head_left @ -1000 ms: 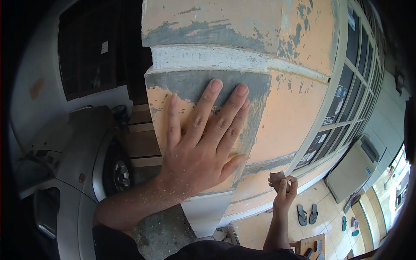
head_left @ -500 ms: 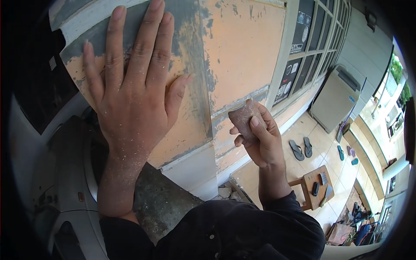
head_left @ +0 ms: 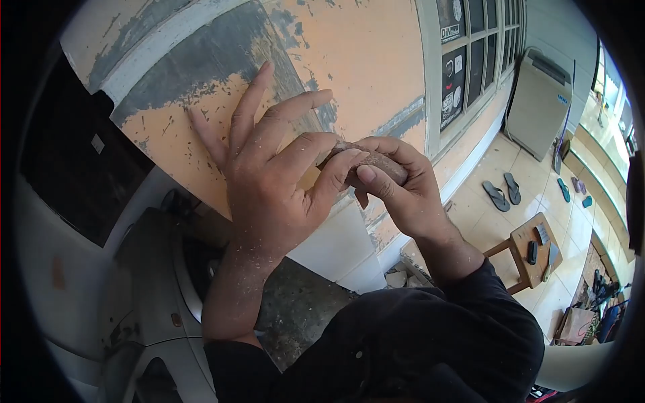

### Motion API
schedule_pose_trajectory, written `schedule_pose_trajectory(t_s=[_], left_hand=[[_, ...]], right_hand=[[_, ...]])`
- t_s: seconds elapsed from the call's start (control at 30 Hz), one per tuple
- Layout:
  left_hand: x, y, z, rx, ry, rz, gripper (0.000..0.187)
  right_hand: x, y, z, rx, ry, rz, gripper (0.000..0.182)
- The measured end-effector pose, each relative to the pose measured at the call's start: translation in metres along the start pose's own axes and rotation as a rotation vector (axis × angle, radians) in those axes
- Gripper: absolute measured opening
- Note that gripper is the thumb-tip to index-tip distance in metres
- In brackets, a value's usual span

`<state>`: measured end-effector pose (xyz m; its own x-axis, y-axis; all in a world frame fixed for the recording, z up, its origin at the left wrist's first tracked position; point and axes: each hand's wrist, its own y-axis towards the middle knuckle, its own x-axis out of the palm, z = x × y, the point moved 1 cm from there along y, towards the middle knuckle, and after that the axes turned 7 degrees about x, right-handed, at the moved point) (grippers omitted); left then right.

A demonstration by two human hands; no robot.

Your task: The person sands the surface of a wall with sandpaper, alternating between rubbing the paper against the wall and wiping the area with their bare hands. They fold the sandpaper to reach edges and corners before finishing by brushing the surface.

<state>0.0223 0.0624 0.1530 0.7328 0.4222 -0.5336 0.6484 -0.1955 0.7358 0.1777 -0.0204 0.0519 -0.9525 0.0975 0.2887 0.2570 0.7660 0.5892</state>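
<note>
A worn, brownish folded piece of sandpaper [head_left: 386, 166] is held between both hands in front of the wall. My right hand [head_left: 426, 201] grips it from the right, thumb on the near face and fingers behind. Thumb and index finger of my left hand [head_left: 269, 188] pinch its left end, while the other left fingers spread out toward the wall. Pale dust flecks cover the left hand and wrist. Behind them, the peach-painted wall [head_left: 363, 54] carries grey patches [head_left: 215, 57] and scuffed, flaking areas.
A wooden stool [head_left: 523, 243] at right bears a brush [head_left: 541, 234], a dark object [head_left: 532, 252] and a bladed tool [head_left: 552, 258]. Sandals [head_left: 497, 196] lie on the tiles near a beige appliance [head_left: 537, 104]. A car [head_left: 144, 282] stands close at left; a barred window [head_left: 470, 64] is beyond.
My left hand has come off the wall, moving down and right to pinch the sandpaper. The right hand still holds it, now turned flatter. The view has shifted.
</note>
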Motion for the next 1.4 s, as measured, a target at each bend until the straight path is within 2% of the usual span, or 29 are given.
schedule_pose_trajectory(t_s=[0.1,0.17,0.3,0.4,0.47,0.5,0.53,0.57,0.6,0.63,0.67,0.7,0.77,0.8,0.87,0.9,0.97,1.03,1.07,1.23,1.3,1.33,1.37,1.4], left_hand=[[-0.007,0.001,0.004,-0.026,-0.084,0.033,0.016],[-0.012,0.002,0.006,-0.032,-0.141,-0.043,0.021],[-0.018,0.004,0.006,-0.058,-0.125,-0.017,0.029],[-0.022,0.001,-0.006,-0.121,-0.23,-0.018,0.033],[-0.024,0.0,-0.022,-0.134,-0.331,0.264,0.026],[-0.028,0.002,-0.029,-0.076,-0.209,0.33,0.016],[-0.031,0.005,-0.032,-0.067,-0.201,0.338,0.016],[-0.036,0.008,-0.032,-0.054,0.004,0.368,0.012],[-0.041,0.01,-0.032,-0.043,0.208,0.398,0.013],[-0.045,0.01,-0.032,-0.066,0.293,0.349,0.022],[-0.047,0.014,-0.035,-0.069,0.296,0.359,0.022],[-0.047,0.017,-0.037,-0.074,0.345,0.363,0.023],[-0.044,0.022,-0.045,-0.089,0.401,0.368,0.024],[-0.041,0.025,-0.051,-0.067,0.422,0.41,0.025],[-0.034,0.031,-0.056,-0.05,0.453,0.466,0.026],[-0.029,0.035,-0.053,-0.054,0.461,0.477,0.027],[-0.026,0.036,-0.051,-0.055,0.466,0.495,0.028],[-0.028,0.032,-0.051,-0.124,0.503,0.319,0.035],[-0.028,0.032,-0.053,-0.135,0.501,0.326,0.035],[-0.029,0.03,-0.052,-0.122,0.568,0.263,0.035],[-0.03,0.028,-0.056,-0.095,0.566,0.248,0.035],[-0.03,0.027,-0.057,-0.062,0.56,0.252,0.034],[-0.03,0.027,-0.058,-0.084,0.551,0.25,0.034],[-0.031,0.028,-0.059,-0.025,0.586,0.233,0.034]], right_hand=[[-0.002,-0.003,-0.005,-0.022,-0.05,-0.081,0.032],[0.0,-0.003,-0.01,-0.016,-0.105,-0.113,0.028],[0.009,0.001,-0.014,-0.034,-0.081,-0.151,0.026],[0.012,0.004,-0.014,-0.019,-0.077,-0.216,0.025],[0.01,0.009,-0.011,0.026,0.09,-0.214,0.022],[0.011,0.012,-0.01,0.014,0.089,-0.223,0.022],[0.011,0.015,-0.01,-0.009,0.132,-0.135,0.02],[0.01,0.019,-0.01,-0.03,0.173,-0.046,0.019],[0.009,0.026,-0.008,-0.041,0.166,-0.053,0.019],[0.007,0.034,-0.008,-0.208,0.093,-0.052,0.017],[0.005,0.041,-0.009,-0.371,0.02,-0.053,0.017],[0.004,0.05,-0.013,-0.37,0.016,-0.061,0.017],[0.004,0.071,-0.028,-0.7,-0.227,-0.02,0.02],[0.009,0.086,-0.034,-0.7,-0.228,-0.03,0.02],[0.022,0.12,-0.046,-0.975,-0.419,0.156,0.023],[0.023,0.131,-0.047,-0.981,-0.421,0.15,0.023],[0.022,0.146,-0.048,-1.013,-0.746,0.169,0.034],[0.016,0.154,-0.042,-1.088,-0.84,0.125,0.04],[0.014,0.158,-0.04,-1.156,-0.928,0.074,0.045],[0.016,0.154,-0.041,-0.992,-0.898,0.073,0.039],[0.002,0.159,-0.042,-0.969,-0.855,-0.168,0.036],[-0.001,0.163,-0.038,-0.948,-0.856,-0.18,0.036],[-0.005,0.168,-0.035,-1.01,-0.799,-0.214,0.032],[-0.009,0.174,-0.034,-1.073,-0.745,-0.25,0.03]])
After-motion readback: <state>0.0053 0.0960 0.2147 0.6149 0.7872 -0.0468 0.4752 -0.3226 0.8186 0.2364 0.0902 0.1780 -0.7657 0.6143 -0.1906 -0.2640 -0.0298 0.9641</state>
